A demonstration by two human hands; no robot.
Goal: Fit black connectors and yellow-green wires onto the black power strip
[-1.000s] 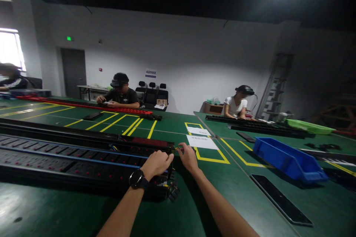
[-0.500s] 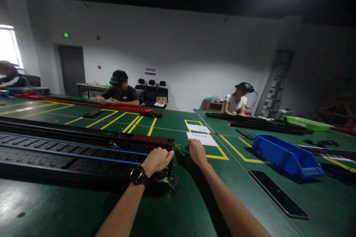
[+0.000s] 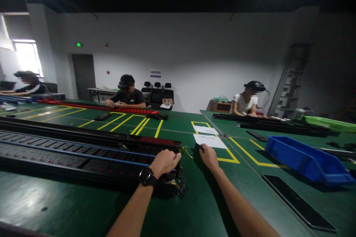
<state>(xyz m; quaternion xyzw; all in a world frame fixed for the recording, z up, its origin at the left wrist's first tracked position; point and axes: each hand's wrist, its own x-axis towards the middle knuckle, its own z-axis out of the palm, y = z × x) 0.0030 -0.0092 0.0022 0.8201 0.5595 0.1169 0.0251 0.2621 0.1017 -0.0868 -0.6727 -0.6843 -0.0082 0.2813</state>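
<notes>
A person's left hand (image 3: 164,163), a dark-faced watch (image 3: 147,176) strapped at the wrist, lies over the right end of a long black housing (image 3: 69,157) on a green worktable (image 3: 178,218). The fingers curl down out of sight, so whether they grip the housing or merely rest on it cannot be told. The right hand (image 3: 210,156), apart from the housing, pinches a small dark piece (image 3: 199,147) between thumb and fingers just above the table; partly covered by the fingertips, the piece is too small and dim to identify.

Between the hands, thin yellow wires (image 3: 188,152) poke from the housing's end, their roots hard to make out. Black connectors (image 3: 182,189) hang at its near corner, blurred into a dark cluster. The housing's far end runs off the left edge of the frame.

Beyond the right hand lie white sheets (image 3: 211,141), their print illegible. To the right are a blue bin (image 3: 306,159) and a flat black slab (image 3: 299,202). Across the table, a co-worker in a white top (image 3: 244,103) sits partly hidden behind black rails (image 3: 283,129).
</notes>
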